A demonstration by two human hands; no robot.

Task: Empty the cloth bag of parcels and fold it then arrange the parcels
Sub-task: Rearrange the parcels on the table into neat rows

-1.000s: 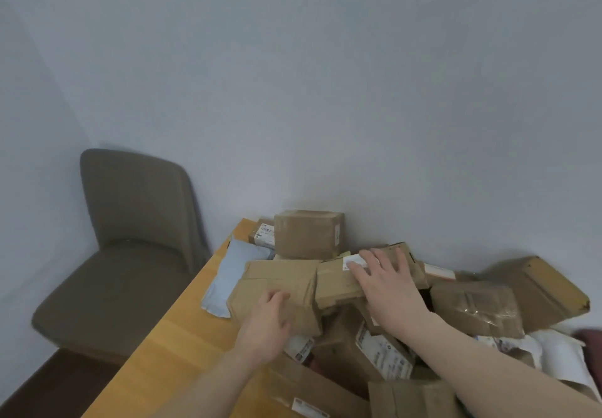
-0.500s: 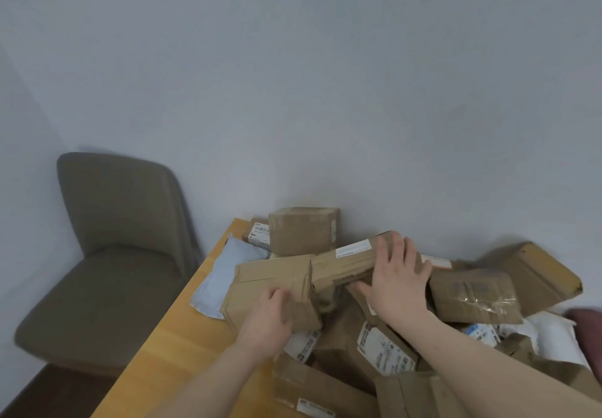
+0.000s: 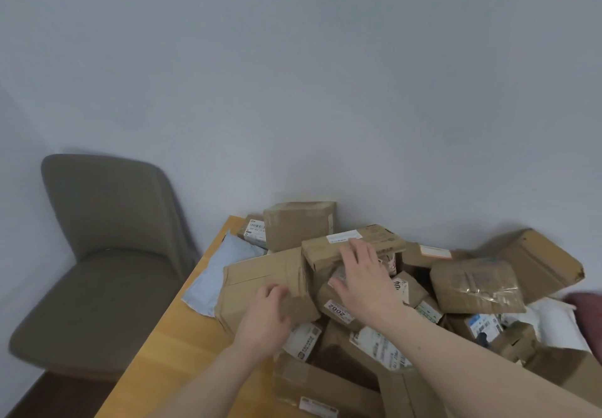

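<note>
Parcels (image 3: 374,287) lie heaped on a smooth wooden table (image 3: 169,352), pushed against a plain grey wall (image 3: 293,75). Most are brown cardboard boxes, creased and taped, with white printed labels. At the heap's top sits a long box (image 3: 355,246), its long axis running left to right and tipping slightly up toward the wall end, a white label on its upper face. The right hand (image 3: 365,279) lies over the near side of this long box, fingers spread and fairly straight, thumb lower against the parcels below; whether the thumb grips anything I cannot quite tell. Left of the long box lies a broad flat carton (image 3: 264,284), wrinkled, its long axis also across the table. The left hand (image 3: 265,316) holds the near edge of that carton with curled fingers. Beyond the long box stands a squarer box (image 3: 298,225) against the wall. Left of the flat carton, a soft pale-blue padded mailer (image 3: 218,274) lies partly tucked under it. Right of the long box sits a box (image 3: 475,284) wrapped in glossy clear tape. Left of the table stands a grey-brown upholstered chair (image 3: 97,238) with a rounded back.
</note>
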